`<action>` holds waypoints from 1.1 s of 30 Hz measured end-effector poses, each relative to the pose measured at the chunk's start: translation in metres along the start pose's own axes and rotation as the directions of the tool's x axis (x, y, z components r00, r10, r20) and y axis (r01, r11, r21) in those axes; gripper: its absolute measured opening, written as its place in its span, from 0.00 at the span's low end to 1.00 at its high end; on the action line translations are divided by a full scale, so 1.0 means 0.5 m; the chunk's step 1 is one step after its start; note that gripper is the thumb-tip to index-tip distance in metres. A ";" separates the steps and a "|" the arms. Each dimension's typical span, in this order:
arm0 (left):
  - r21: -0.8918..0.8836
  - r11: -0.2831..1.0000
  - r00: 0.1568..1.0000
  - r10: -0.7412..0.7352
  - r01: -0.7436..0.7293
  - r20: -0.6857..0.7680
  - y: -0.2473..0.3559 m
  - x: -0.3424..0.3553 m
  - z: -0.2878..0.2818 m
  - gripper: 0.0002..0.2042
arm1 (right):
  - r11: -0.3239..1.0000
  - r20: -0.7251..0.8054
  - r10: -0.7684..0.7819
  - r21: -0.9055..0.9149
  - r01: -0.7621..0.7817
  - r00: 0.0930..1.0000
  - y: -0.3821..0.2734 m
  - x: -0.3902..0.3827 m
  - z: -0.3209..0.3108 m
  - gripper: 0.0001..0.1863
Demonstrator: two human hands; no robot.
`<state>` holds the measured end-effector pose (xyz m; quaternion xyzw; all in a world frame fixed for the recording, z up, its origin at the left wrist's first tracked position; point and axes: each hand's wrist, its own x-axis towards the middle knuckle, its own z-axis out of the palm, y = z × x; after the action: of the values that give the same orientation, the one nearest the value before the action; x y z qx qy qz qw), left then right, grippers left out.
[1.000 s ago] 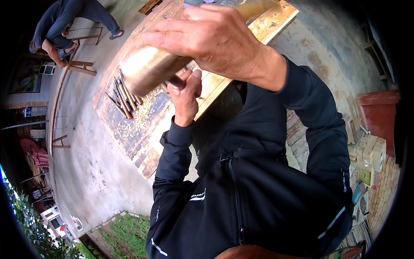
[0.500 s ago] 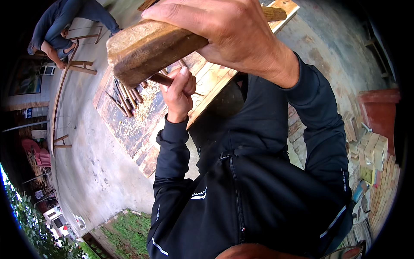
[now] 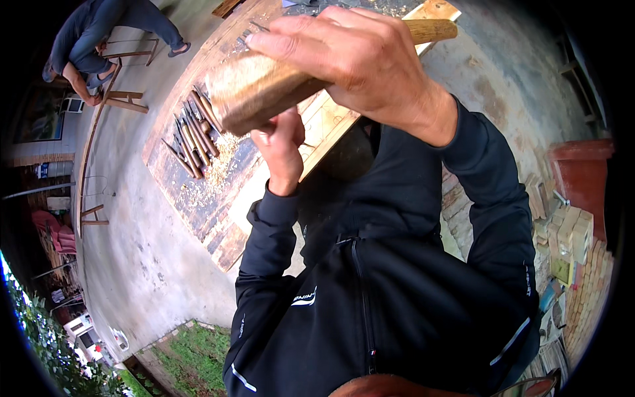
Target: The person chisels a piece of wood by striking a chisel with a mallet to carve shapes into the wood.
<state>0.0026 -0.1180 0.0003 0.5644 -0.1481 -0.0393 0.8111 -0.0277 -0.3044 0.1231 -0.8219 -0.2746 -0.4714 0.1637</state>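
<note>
My right hand (image 3: 370, 63) grips a wooden mallet (image 3: 264, 92), its blocky head pointing left and its round handle end sticking out to the right. Below the mallet head, my left hand (image 3: 282, 151) is closed in a fist around a chisel, whose handle the mallet now hides. Under both hands lies a pale wooden board (image 3: 327, 122) with pencilled curves, on a worn wooden bench (image 3: 215, 228). Left of my fist, several carving chisels (image 3: 192, 139) with wooden handles lie in a row beside wood shavings (image 3: 221, 171). The chisel's cutting end cannot be seen.
At the upper left another person (image 3: 109, 40) bends over a long narrow wooden bench (image 3: 84, 165). A red-brown tub (image 3: 582, 165) and stacked pale wood blocks (image 3: 570, 231) stand on the right. Green plants (image 3: 195, 360) grow at the lower left.
The mallet and my right hand have shifted right and slightly down. My left fist has moved a little right and down, and the chisel handle has gone out of sight behind the mallet head.
</note>
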 end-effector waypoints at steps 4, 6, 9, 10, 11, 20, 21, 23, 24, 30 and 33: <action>0.003 0.990 0.945 -0.137 0.143 0.298 0.012 0.014 -0.025 0.21 | 0.988 0.043 0.123 0.090 -0.127 0.991 -0.001 -0.011 -0.015 0.29; 0.043 0.987 0.928 -0.161 0.155 0.335 0.017 0.017 -0.016 0.21 | 0.985 0.032 0.140 0.094 -0.143 0.990 -0.007 -0.002 -0.022 0.30; 0.105 0.986 0.913 -0.160 0.130 0.374 0.010 0.015 -0.017 0.21 | 0.985 -0.051 0.125 0.127 -0.118 0.991 -0.006 -0.006 -0.023 0.31; 0.094 0.979 0.899 -0.205 0.183 0.387 0.010 0.019 -0.019 0.23 | 0.985 -0.075 0.122 0.136 -0.111 0.990 0.000 -0.005 -0.020 0.32; 0.111 0.977 0.897 -0.210 0.181 0.389 0.010 0.020 -0.017 0.23 | 0.985 -0.100 0.118 0.141 -0.104 0.988 0.006 -0.005 -0.019 0.32; 0.310 0.950 0.908 -0.155 0.030 0.388 0.039 -0.009 0.034 0.25 | 0.695 -0.239 0.679 0.513 -0.503 0.694 -0.047 0.008 -0.088 0.27; 0.311 0.950 0.906 -0.156 0.029 0.393 0.040 -0.011 0.037 0.24 | 0.617 -0.232 0.746 0.592 -0.517 0.624 -0.053 0.000 -0.101 0.26; 0.243 0.968 0.889 -0.063 -0.056 0.454 0.021 -0.008 0.043 0.26 | 0.749 -0.395 0.626 0.545 -0.378 0.672 -0.036 -0.048 -0.109 0.21; 0.224 0.973 0.889 -0.047 -0.063 0.455 0.021 -0.014 0.052 0.26 | 0.809 -0.450 0.553 0.491 -0.324 0.701 -0.029 -0.067 -0.103 0.21; 0.304 0.949 0.889 -0.067 -0.084 0.454 0.032 -0.007 0.032 0.15 | 0.978 -0.100 0.158 -0.121 -0.170 0.982 -0.014 -0.076 -0.090 0.29; 0.308 0.947 0.861 -0.078 -0.093 0.502 0.025 -0.002 0.039 0.13 | 0.873 -0.252 0.486 0.187 -0.450 0.837 -0.059 -0.075 -0.115 0.25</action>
<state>-0.0053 -0.1308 0.0176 0.6579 -0.3630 -0.1588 0.6405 -0.1000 -0.3225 0.1200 -0.7740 -0.0659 -0.5153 0.3619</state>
